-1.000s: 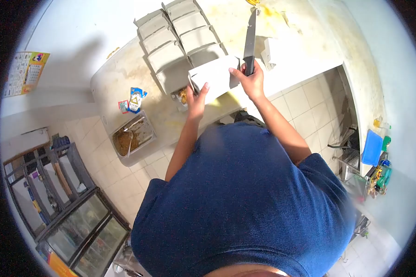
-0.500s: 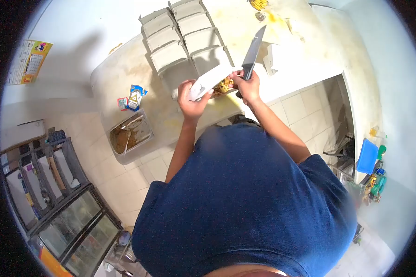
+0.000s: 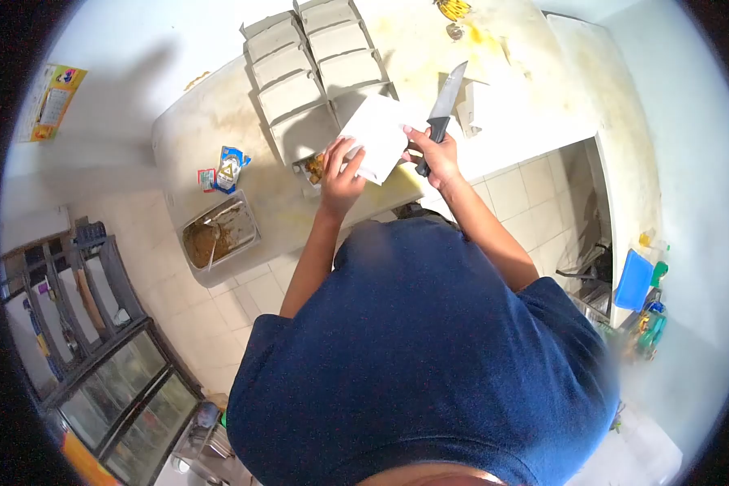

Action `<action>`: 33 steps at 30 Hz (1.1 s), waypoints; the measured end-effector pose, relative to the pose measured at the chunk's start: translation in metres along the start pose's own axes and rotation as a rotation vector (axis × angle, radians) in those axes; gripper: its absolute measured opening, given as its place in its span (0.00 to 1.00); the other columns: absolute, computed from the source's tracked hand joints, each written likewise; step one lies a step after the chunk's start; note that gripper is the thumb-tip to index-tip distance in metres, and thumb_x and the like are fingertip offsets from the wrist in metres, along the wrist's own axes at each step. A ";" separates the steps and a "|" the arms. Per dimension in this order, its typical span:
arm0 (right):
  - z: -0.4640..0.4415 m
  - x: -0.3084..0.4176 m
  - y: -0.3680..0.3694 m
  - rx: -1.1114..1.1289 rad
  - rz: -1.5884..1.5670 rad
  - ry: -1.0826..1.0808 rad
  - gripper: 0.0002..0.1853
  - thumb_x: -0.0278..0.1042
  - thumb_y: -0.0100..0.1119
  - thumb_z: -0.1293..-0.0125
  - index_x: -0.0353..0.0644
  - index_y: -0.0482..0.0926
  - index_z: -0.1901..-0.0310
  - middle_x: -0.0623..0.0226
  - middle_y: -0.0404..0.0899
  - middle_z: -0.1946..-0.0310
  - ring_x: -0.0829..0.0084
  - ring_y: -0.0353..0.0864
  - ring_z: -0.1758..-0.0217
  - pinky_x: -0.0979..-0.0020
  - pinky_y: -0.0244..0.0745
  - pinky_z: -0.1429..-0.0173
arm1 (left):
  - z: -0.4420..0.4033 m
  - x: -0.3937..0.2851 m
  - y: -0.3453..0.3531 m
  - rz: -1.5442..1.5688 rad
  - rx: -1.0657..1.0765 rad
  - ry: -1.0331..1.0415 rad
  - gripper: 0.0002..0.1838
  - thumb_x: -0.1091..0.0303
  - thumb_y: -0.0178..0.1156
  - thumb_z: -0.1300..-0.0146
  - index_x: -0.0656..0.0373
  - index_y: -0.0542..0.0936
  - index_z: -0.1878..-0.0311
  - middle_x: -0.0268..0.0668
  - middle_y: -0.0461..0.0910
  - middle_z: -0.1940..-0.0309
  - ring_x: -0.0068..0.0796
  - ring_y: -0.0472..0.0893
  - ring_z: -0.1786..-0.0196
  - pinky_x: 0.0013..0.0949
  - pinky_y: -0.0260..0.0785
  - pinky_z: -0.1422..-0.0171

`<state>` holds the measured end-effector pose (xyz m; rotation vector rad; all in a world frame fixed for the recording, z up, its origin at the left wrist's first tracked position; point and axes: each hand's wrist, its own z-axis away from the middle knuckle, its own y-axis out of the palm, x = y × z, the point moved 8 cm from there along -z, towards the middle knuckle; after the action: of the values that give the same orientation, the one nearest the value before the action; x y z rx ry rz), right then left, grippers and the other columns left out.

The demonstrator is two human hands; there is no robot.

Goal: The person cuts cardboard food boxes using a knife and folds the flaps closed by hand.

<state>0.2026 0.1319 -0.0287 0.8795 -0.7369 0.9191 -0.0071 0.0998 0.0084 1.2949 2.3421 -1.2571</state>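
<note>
A white takeaway box (image 3: 378,130) is between my hands, with a broad white face turned up. My left hand (image 3: 343,180) is closed on its left side, fingers over the white face. To the left of that hand, yellow-brown food (image 3: 313,168) shows; whether it sits in this same box I cannot tell. My right hand (image 3: 436,158) grips the black handle of a knife (image 3: 447,95), its blade pointing away from me. The right fingertips are at the box's right edge.
Two rows of open white boxes (image 3: 292,99) stand behind. On the left lie a blue-and-white packet (image 3: 231,168) and a metal tray (image 3: 255,236) of brown food with a utensil. Bananas (image 3: 454,8) and a folded white carton piece (image 3: 471,109) are farther back. The counter's front edge (image 3: 526,154) runs rightward.
The white box has turned, so a broad white face replaces the tilted side and the food seen near my right hand. Food now shows left of my left hand. The knife has shifted slightly nearer.
</note>
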 end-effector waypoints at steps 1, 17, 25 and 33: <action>0.004 0.000 -0.002 -0.005 0.012 0.005 0.17 0.31 0.72 0.40 0.46 0.67 0.68 0.63 0.78 0.66 0.66 0.84 0.66 0.67 0.85 0.67 | 0.003 0.001 0.003 -0.005 0.010 0.004 0.23 0.78 0.66 0.58 0.63 0.84 0.52 0.49 0.71 0.36 0.52 0.69 0.31 0.50 0.63 0.29; -0.034 -0.011 -0.114 -0.013 0.298 -0.032 0.16 0.33 0.71 0.38 0.42 0.69 0.67 0.59 0.81 0.61 0.68 0.84 0.58 0.63 0.87 0.58 | 0.050 0.055 0.177 1.287 0.114 -1.232 0.28 0.63 0.57 0.30 0.59 0.57 0.35 0.46 0.71 0.40 0.46 0.80 0.43 0.49 0.79 0.45; -0.045 0.000 -0.166 0.069 0.374 -0.198 0.11 0.16 0.56 0.39 0.33 0.73 0.55 0.56 0.83 0.59 0.70 0.86 0.61 0.71 0.82 0.59 | -0.028 0.070 0.246 1.128 -0.120 -1.281 0.38 0.73 0.64 0.36 0.59 0.48 0.32 0.46 0.67 0.42 0.38 0.77 0.47 0.51 0.77 0.45; -0.041 0.028 -0.172 0.062 0.572 -0.282 0.11 0.19 0.63 0.40 0.34 0.76 0.56 0.67 0.78 0.68 0.76 0.80 0.69 0.73 0.78 0.62 | -0.091 0.098 0.358 1.089 0.190 -1.497 0.56 0.44 0.66 0.39 0.49 0.37 0.21 0.53 0.50 0.24 0.53 0.59 0.26 0.61 0.63 0.31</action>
<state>0.3742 0.1217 -0.0776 0.8770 -1.2477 1.3408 0.2286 0.3216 -0.1957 0.8050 0.3798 -1.2248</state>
